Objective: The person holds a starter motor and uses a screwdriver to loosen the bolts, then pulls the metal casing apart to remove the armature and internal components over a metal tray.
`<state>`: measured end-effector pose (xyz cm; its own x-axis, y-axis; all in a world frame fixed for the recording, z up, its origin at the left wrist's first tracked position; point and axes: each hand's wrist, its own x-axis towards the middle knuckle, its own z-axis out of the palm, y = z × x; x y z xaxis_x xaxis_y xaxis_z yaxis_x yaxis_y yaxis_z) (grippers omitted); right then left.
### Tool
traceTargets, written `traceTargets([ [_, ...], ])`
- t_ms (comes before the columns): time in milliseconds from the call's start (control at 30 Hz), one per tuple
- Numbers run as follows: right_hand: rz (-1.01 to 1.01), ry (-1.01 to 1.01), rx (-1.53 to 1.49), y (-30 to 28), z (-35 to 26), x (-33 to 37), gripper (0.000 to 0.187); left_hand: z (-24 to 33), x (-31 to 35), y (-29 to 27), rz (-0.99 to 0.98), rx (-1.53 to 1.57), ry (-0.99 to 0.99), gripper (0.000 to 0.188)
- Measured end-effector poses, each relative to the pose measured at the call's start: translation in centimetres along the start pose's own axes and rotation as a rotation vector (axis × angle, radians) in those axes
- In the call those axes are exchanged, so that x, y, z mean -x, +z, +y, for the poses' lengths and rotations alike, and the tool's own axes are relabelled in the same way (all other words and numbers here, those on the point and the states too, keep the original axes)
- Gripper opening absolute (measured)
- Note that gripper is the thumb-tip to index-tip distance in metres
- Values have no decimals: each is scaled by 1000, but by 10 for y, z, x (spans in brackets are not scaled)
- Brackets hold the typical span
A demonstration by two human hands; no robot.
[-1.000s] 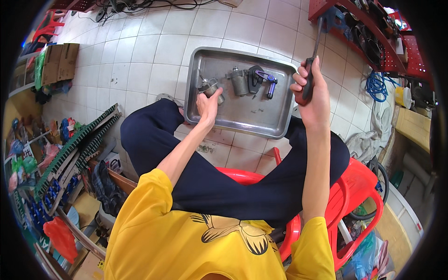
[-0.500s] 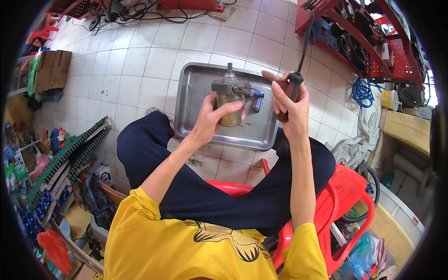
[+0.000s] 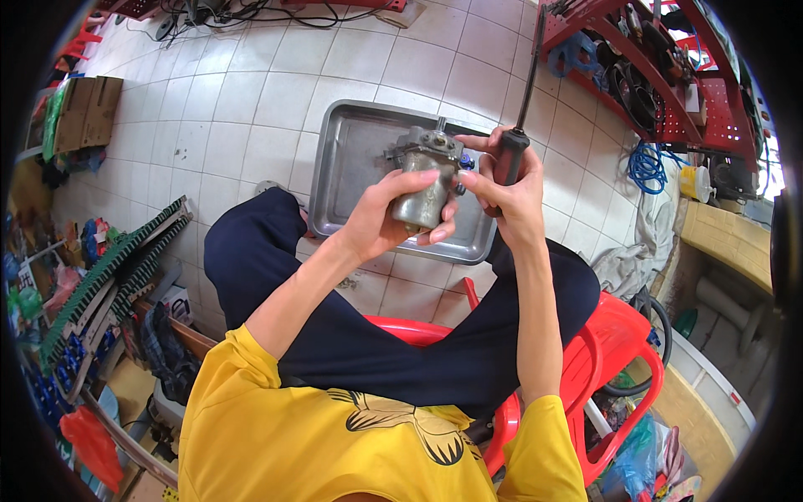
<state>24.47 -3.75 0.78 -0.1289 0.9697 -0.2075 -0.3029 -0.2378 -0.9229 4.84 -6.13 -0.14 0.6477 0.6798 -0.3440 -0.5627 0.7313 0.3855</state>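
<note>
My left hand (image 3: 375, 222) is wrapped round a cylindrical metal canister (image 3: 420, 201) with a cast grey top and a stud standing up from it. The canister is slightly tilted. A small blue fitting (image 3: 467, 159) sticks out from its side. In my right hand (image 3: 523, 205) is a long screwdriver (image 3: 511, 155) with a dark handle, its shaft pointing up and away from me. The thumb and forefinger of that hand reach the canister's side by the blue fitting and partly hide it. Beneath both hands lies a shallow metal tray (image 3: 336, 159) on the floor.
Red metal shelving (image 3: 652, 92) with tools rises at the far right, with a coiled blue hose (image 3: 648, 167) below. A red plastic chair (image 3: 615, 343) stands at my right. Cardboard boxes (image 3: 88, 113) and green-edged strips (image 3: 113, 276) are at the left. White tiles (image 3: 276, 109) cover the floor.
The canister has turned in my left hand and come nearer to me, its blue fitting now mostly hidden. My right hand, still with the screwdriver, has moved left to the canister.
</note>
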Motion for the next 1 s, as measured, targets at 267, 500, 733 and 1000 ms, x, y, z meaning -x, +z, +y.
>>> traceTargets([
  [267, 60, 78, 137, 2, 2, -4, 42, -3, -5, 4, 43, 179, -15, 41],
  [500, 175, 134, -36, 2, 10, -5, 30, -5, -5, 3, 83, 116, -47, 45],
  [733, 186, 175, -55, 1, 14, -5, 31, -4, -4, 5, 76, -74, -45, 42],
  [1000, 71, 258, 4, -6, 11, -3, 26, 2, 0, 8, 91, -211, -35, 40],
])
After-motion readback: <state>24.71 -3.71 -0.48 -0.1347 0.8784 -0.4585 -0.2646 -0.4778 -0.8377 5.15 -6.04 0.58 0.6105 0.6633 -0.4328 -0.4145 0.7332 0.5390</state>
